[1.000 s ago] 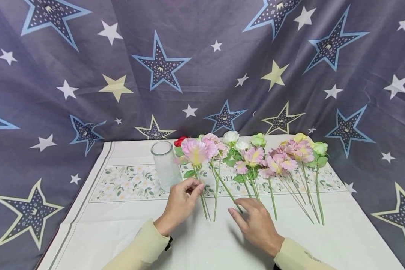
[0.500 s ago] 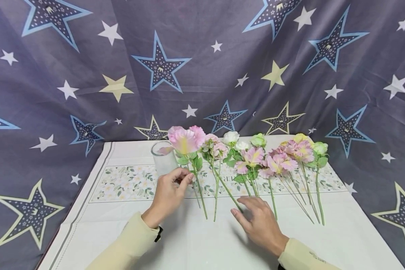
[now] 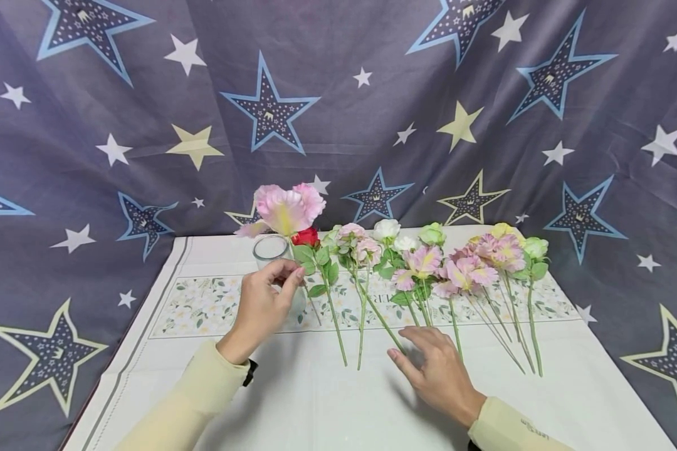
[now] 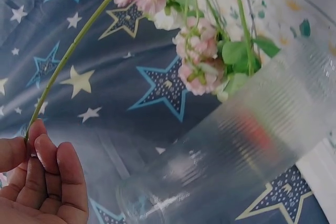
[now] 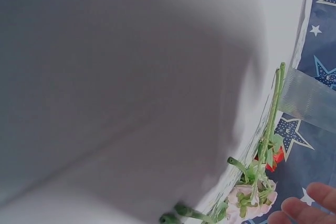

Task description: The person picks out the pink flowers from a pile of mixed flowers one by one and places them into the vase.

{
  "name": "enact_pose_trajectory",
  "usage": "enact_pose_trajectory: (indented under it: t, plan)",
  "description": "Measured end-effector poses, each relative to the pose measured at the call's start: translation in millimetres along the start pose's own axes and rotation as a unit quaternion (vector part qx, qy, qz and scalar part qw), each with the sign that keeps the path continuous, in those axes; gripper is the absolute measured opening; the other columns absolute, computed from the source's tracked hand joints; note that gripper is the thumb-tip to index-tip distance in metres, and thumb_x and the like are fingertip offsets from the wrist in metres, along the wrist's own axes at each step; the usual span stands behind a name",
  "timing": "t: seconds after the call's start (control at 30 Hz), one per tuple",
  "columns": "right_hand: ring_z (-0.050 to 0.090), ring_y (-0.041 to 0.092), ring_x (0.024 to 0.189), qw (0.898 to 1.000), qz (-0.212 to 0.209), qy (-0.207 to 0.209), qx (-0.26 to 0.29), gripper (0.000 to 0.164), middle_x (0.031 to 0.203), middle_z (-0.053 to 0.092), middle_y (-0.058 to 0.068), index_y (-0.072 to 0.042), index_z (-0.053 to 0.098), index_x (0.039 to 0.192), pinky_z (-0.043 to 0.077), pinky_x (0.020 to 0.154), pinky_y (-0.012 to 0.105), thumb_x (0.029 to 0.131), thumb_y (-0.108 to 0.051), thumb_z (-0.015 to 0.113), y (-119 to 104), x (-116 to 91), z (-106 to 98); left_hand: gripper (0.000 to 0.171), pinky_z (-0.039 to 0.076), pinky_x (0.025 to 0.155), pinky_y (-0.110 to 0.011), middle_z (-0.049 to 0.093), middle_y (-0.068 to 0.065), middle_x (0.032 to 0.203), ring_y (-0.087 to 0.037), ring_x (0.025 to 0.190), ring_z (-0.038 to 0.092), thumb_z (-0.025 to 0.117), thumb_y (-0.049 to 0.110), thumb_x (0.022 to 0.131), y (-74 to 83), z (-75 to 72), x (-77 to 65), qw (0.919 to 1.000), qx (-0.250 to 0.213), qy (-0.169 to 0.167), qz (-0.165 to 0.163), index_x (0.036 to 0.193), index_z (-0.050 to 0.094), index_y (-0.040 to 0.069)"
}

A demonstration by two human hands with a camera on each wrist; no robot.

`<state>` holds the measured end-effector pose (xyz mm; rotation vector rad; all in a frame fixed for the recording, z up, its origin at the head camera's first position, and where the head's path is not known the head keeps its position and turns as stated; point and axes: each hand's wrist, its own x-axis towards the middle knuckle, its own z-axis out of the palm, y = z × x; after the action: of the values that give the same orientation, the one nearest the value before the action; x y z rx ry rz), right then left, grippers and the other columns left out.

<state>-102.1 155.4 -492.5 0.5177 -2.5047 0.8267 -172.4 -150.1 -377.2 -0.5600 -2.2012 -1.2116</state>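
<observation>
My left hand (image 3: 262, 307) pinches the thin green stem of a pink and yellow iris (image 3: 288, 210) between thumb and fingertips. The bloom stands above the hand, in front of the starry cloth, and its stem (image 4: 68, 56) slants up from the fingers in the left wrist view. Just behind that hand is a clear glass vase (image 3: 271, 248), partly hidden by it; its ribbed wall (image 4: 210, 150) crosses the left wrist view. My right hand (image 3: 437, 369) hovers or rests low by the cut ends of several stems, fingers relaxed; whether it touches one is unclear.
A red rose (image 3: 306, 237) lies right of the vase. Pale pink roses (image 3: 367, 249), white roses (image 3: 386, 229), green roses (image 3: 431, 234) and more pink irises (image 3: 468, 272) spread rightward on the white tablecloth (image 3: 327, 407). A star-patterned curtain (image 3: 338, 125) hangs behind.
My left hand has lifted the iris off the table and carried it up and left toward the vase, uncovering the red rose. My right hand has shifted very slightly right.
</observation>
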Motion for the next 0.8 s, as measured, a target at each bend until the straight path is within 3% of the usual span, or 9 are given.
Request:
enact_pose_trajectory:
  t: [0.57,0.8]
  plan:
    - [0.067,0.027,0.11,1.0,-0.011,0.005,-0.002,0.04,0.119,0.074,0.008,-0.011,0.074,0.119,0.052,0.095,0.057,0.09,-0.037,0.079,0.7,2.2,-1.2,0.008,0.045,0.06,-0.014,0.073,-0.001,0.075,-0.013,0.066,0.065,0.074,0.009,0.095,0.2,-29.4,31.3,0.9982,0.034,0.049,0.006,0.088,0.074,0.005]
    - [0.067,0.029,0.112,1.0,-0.01,0.005,-0.004,0.041,0.12,0.073,0.007,-0.011,0.074,0.119,0.051,0.096,0.059,0.089,-0.039,0.08,-0.6,2.8,-0.8,0.008,0.044,0.059,-0.013,0.074,-0.003,0.075,-0.009,0.066,0.064,0.074,0.008,0.095,-0.8,-39.3,44.0,0.9958,0.053,0.071,0.024,0.088,0.074,0.004]
